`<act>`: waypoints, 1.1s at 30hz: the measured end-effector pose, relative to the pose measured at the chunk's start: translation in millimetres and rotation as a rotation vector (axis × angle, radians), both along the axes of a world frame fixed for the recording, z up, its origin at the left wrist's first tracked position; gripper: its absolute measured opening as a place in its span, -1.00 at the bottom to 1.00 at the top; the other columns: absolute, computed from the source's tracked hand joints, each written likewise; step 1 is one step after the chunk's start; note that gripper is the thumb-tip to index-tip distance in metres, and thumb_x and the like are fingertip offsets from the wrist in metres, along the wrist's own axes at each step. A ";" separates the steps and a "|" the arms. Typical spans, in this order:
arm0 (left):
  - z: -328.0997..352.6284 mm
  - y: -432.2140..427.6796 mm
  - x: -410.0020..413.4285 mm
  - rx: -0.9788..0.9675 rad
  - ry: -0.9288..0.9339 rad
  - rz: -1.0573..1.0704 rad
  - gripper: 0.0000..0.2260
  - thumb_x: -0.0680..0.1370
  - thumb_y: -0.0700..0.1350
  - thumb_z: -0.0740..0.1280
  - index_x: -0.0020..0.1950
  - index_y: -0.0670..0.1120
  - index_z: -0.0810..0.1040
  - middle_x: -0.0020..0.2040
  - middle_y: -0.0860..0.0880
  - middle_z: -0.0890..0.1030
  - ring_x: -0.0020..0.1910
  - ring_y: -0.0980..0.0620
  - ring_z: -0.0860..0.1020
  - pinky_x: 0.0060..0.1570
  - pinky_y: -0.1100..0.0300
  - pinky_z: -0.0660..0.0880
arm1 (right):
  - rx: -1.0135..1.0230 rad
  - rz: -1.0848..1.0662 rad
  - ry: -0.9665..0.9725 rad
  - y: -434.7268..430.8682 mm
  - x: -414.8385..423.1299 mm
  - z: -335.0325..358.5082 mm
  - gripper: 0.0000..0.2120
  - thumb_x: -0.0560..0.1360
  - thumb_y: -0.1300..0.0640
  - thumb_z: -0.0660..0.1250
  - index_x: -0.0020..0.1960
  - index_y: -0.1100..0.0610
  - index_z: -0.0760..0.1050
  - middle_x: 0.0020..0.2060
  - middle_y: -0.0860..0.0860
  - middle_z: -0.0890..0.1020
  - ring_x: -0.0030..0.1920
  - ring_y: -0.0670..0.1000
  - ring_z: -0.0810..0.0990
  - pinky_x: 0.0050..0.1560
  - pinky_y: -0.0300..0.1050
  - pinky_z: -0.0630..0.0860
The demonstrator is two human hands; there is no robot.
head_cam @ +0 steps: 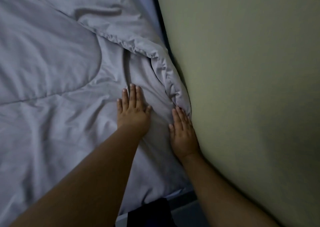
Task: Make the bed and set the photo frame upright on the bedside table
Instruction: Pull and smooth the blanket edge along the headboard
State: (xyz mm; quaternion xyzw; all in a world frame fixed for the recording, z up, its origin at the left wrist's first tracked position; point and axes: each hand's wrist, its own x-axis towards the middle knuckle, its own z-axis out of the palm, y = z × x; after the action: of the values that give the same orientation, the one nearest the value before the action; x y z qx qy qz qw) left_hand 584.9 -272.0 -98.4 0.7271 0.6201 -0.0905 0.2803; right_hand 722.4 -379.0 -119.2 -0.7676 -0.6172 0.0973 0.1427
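A pale grey quilted duvet [52, 70] covers the bed and fills the left of the view, creased and bunched along its right edge [166, 74] against the wall. My left hand [132, 110] lies flat on the duvet, fingers together and pointing away from me. My right hand [183, 133] rests flat on the duvet's rumpled edge, right beside the wall, fingertips touching the folded hem. Neither hand holds anything. The photo frame and the bedside table are out of view.
A pale green wall [251, 88] runs along the bed's right side, tight against the duvet. A strip of blue sheet [147, 6] shows at the top by the wall. A dark shape [149, 211] lies at the bed's near edge below my arms.
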 end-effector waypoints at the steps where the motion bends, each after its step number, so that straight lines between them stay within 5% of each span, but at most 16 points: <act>1: -2.9 -0.9 -0.9 0.004 0.004 -0.007 -0.40 0.60 0.16 -0.11 0.49 -0.01 -0.36 0.52 -0.01 -0.35 0.48 -0.01 -0.36 0.42 0.04 -0.34 | -0.006 0.057 0.014 -0.4 7.9 -6.2 -0.59 0.54 0.17 0.23 0.35 0.29 0.37 0.34 0.19 0.45 0.35 0.16 0.41 0.34 0.08 0.38; 7: -20.9 -5.9 -4.8 0.079 -0.002 -0.019 -0.39 0.58 0.20 -0.11 0.50 0.01 -0.33 0.54 0.01 -0.31 0.49 0.00 -0.34 0.40 0.07 -0.35 | -0.047 0.095 0.122 5.6 17.5 -25.5 -0.57 0.54 0.09 0.13 0.35 0.27 0.38 0.35 0.19 0.43 0.36 0.14 0.40 0.44 -0.02 0.20; 10: -22.1 -6.4 -5.1 0.098 -0.016 -0.008 -0.38 0.58 0.19 -0.08 0.52 0.00 -0.27 0.55 0.00 -0.25 0.51 -0.03 -0.29 0.42 0.05 -0.32 | -0.030 0.085 0.131 8.1 16.7 -20.4 -0.59 0.53 0.16 0.24 0.34 0.29 0.39 0.34 0.21 0.44 0.36 0.15 0.41 0.44 -0.04 0.19; 18: -19.6 -10.2 -8.4 0.143 -0.050 -0.043 -0.41 0.59 0.17 -0.11 0.51 -0.01 -0.29 0.55 -0.01 -0.26 0.50 -0.02 -0.30 0.43 0.05 -0.34 | 0.134 0.188 -0.153 -13.6 -12.3 -6.9 -0.58 0.55 0.13 0.16 0.37 0.23 0.36 0.34 0.14 0.45 0.39 0.15 0.37 0.41 0.07 0.28; 26: -21.9 -7.1 -30.2 0.143 -0.122 -0.113 -0.43 0.60 0.15 -0.10 0.53 0.00 -0.23 0.56 -0.01 -0.21 0.53 -0.02 -0.24 0.44 0.08 -0.28 | -0.028 0.074 -0.099 -12.5 3.5 -18.0 -0.57 0.54 0.11 0.20 0.35 0.27 0.37 0.33 0.19 0.45 0.37 0.19 0.38 0.41 0.06 0.25; 33: -19.9 -7.0 -58.2 0.151 -0.192 -0.232 -0.46 0.61 0.14 -0.15 0.51 0.05 -0.28 0.55 0.04 -0.26 0.51 -0.01 -0.27 0.44 0.08 -0.31 | -0.013 -0.139 -0.050 8.7 -73.7 -10.1 -0.54 0.56 0.05 0.13 0.39 0.26 0.31 0.36 0.20 0.42 0.39 0.19 0.35 0.41 0.09 0.22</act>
State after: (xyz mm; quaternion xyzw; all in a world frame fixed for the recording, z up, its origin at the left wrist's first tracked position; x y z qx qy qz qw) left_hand 526.7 -279.0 -118.3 0.8181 0.5076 -0.0054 0.2703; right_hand 648.7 -370.3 -129.3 -0.8118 -0.5650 0.0720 0.1288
